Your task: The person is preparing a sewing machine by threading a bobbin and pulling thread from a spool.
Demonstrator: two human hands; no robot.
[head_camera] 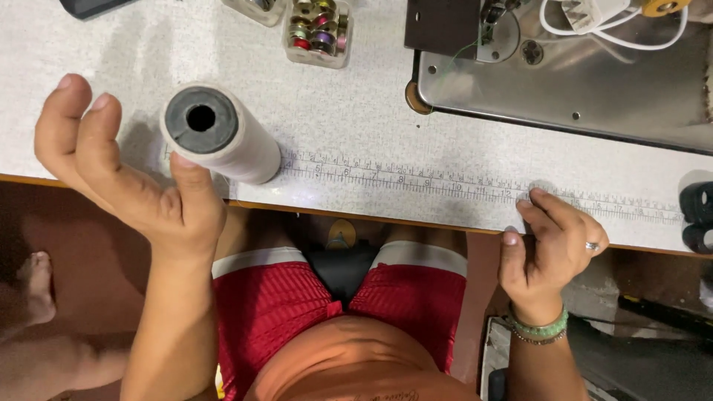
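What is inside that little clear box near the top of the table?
The clear box holds small bobbins wound with red, purple, yellow and green thread, stacked together. Any lower layers are hidden beneath the top ones, and the frame edge crops the box's far side.

Left hand [122, 174] raised, fingers spread; right hand [551, 241] loosely curled

The sewing machine [475, 26] is cut off by the far edge, so only its foot, needle area and the steel bed plate [564, 82] show, and the white cable [616, 26] beside it runs out of view. At far left a dark object [89, 6] is clipped to a corner, the clear bobbin box [318, 30] loses its far side, and the black items [698, 215] at the right edge are half seen. The left hand [119, 178] covers the near side of the white thread cone [219, 134]; the ruler markings [445, 182] on the table [356, 111] are too small to read.
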